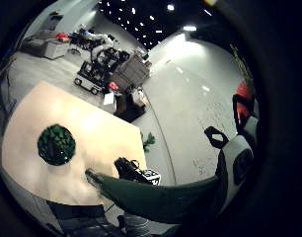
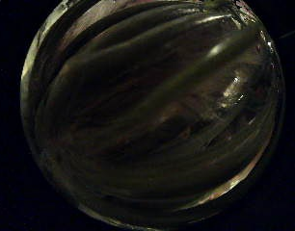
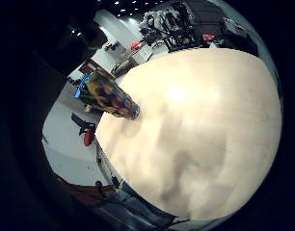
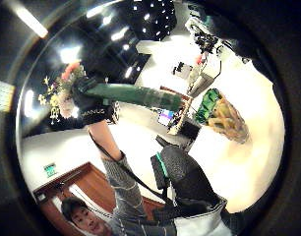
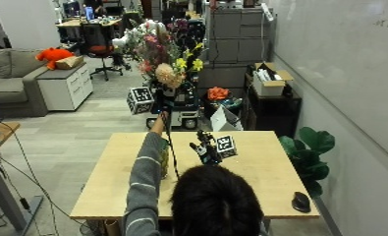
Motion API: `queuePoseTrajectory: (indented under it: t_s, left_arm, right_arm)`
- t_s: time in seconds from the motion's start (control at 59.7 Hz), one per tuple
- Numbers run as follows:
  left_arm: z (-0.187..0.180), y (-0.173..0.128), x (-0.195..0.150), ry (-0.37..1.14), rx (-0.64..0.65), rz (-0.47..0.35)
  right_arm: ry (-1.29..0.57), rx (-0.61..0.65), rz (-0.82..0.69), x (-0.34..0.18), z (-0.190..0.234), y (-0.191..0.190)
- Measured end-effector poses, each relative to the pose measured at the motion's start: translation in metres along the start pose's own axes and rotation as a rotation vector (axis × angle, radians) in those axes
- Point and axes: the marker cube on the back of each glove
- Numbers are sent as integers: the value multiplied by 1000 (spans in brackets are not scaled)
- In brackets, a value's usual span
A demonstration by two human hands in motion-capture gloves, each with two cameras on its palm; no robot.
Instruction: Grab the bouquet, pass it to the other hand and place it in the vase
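Fingers of the left hand [image 4: 94,110] wrap the bouquet [image 5: 167,51] stems, held high in the upper centre of the outside view, blooms uppermost. Right hand [image 5: 207,150] waits lower, fingers relaxed, empty. Vase [image 4: 224,118] stands on the table [image 5: 265,167] below.

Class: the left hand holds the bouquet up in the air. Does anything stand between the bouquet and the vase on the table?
Nothing visible does. The left hand grips the bouquet high above the table. The vase stands alone near the table's edge, with only open air above it. The right hand hovers apart from it, holding nothing.
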Motion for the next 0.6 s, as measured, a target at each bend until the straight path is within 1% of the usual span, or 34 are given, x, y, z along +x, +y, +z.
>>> queuePoseTrajectory:
  t_s: [0.017,0.067,0.117,0.234,0.318,0.419,0.519,0.569,0.586,0.603]
  left_arm:
    - [-3,-2,2,-3,6,-1]
    - [-8,-16,-3,-7,27,2]
    - [-13,-26,-7,-12,45,1]
    - [-22,-45,-25,-13,61,-29]
    - [-21,-61,-49,-6,60,-48]
    - [-24,-62,-61,-21,61,-77]
    - [-10,-78,-98,-8,47,-79]
    - [-9,-77,-109,-4,46,-87]
    - [-9,-74,-109,4,52,-79]
    - [-10,-73,-109,23,66,-51]
  right_arm:
    - [10,4,9,2,-2,-1]
    - [38,24,-54,10,-7,-11]
    - [83,43,-80,22,-11,-21]
    - [-67,3,-104,13,-12,-27]
    - [-52,6,-94,14,-17,-32]
    - [-50,12,-90,17,-20,-38]
    - [-66,-1,-73,20,-17,-39]
    - [-69,3,-95,22,-16,-41]
    - [-59,6,-96,23,-16,-41]
    - [-46,10,-88,24,-16,-41]
